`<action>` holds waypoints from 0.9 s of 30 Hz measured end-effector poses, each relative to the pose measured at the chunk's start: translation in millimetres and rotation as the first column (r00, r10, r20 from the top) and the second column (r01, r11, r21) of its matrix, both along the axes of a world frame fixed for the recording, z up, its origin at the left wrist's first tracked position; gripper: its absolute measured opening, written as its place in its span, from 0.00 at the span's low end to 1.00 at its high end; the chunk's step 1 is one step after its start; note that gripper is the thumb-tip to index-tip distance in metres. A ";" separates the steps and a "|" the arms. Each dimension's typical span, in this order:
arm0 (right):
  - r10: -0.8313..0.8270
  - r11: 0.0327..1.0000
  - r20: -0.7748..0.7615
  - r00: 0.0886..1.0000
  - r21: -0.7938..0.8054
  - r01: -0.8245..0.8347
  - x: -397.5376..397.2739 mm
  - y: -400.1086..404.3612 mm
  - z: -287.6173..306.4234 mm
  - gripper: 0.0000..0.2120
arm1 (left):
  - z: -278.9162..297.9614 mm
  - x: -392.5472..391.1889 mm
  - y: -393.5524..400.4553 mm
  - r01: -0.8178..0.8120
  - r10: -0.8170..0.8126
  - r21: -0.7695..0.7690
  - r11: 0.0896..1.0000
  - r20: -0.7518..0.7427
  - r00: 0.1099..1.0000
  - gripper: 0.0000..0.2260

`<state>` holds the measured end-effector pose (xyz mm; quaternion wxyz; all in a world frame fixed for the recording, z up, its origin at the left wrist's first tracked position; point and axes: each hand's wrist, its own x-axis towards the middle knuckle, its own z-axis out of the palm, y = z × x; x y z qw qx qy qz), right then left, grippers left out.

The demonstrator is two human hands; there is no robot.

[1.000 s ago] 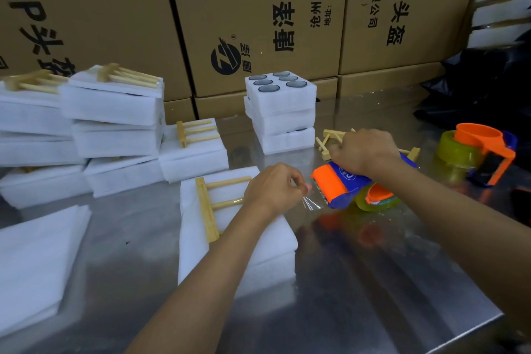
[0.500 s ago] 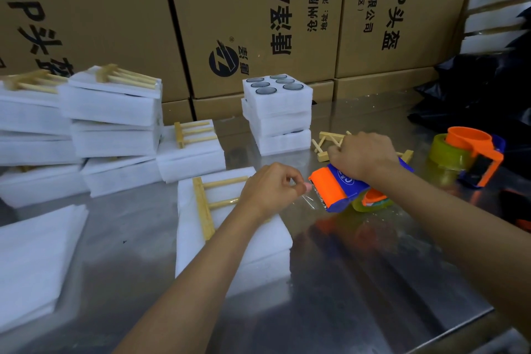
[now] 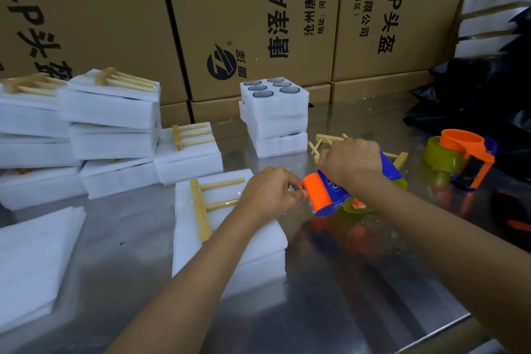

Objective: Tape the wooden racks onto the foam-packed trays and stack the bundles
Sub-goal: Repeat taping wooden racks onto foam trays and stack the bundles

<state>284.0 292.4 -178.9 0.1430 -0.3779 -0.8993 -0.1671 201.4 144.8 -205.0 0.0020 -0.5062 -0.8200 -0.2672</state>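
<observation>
- Right hand [image 3: 349,158]: gripping the tape dispenser [image 3: 324,194], sitting just right of the tray.
- Left hand [image 3: 268,191]: pinching the tape end at the dispenser's mouth.
- Wooden rack [image 3: 205,204]: lying on the foam-packed tray [image 3: 230,238], left of both hands, rods pointing toward the dispenser.

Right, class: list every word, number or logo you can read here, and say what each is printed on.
"AH4", sideways, with Chinese characters: middle cardboard box.
".0-P" plus Chinese characters: right cardboard box.
"0-P", partly cut off: left cardboard box.
Round logo: middle box.
Small address print: unreadable.
Tape dispenser label: blurred.
</observation>
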 end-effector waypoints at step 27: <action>-0.114 0.990 -0.008 0.993 -0.088 0.113 -10.3 1.6 2.1 0.13 | 2.8 -6.7 -5.1 -0.078 -0.050 0.306 0.949 0.390 0.920 0.05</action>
